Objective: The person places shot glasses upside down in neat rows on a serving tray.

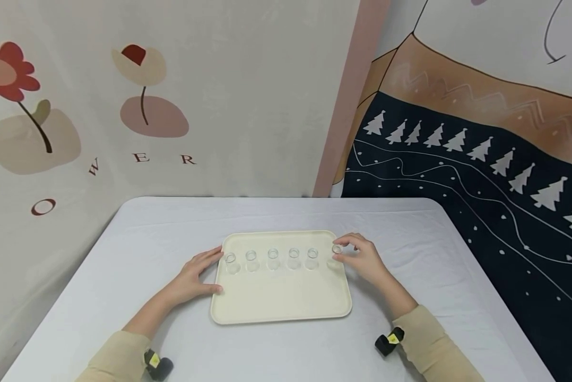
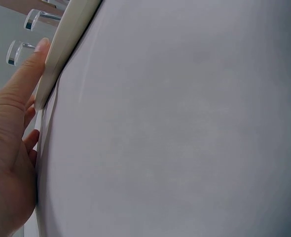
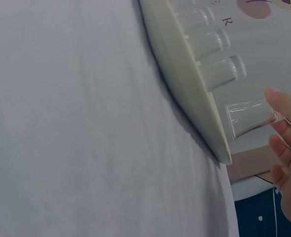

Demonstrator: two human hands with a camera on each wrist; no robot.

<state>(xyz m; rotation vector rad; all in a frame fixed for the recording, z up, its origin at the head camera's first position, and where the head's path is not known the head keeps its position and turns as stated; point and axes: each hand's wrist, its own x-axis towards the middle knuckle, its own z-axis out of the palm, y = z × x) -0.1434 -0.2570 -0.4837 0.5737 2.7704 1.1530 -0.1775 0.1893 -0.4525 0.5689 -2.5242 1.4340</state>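
Observation:
My right hand (image 1: 364,261) pinches a small clear glass bottle (image 3: 249,117) by its rim, between thumb and fingers. In the right wrist view, the base of this bottle stands slightly off the tray, near its right end. A cream rectangular tray (image 1: 281,302) lies on the table. Several matching glass bottles (image 1: 273,258) stand upright on it, in a row left of the pinched one. My left hand (image 1: 192,278) rests against the tray's left edge with its fingers extended. Its thumb (image 2: 29,71) touches the rim, while part of the other fingers is hidden in the left wrist view.
A white cloth (image 1: 276,353) covers the table. Behind the table hangs a pale curtain (image 1: 257,106) with printed flowers and letters. To the right is a dark blue cloth (image 1: 410,212) with white trees. Each wrist wears a small black camera (image 1: 387,344).

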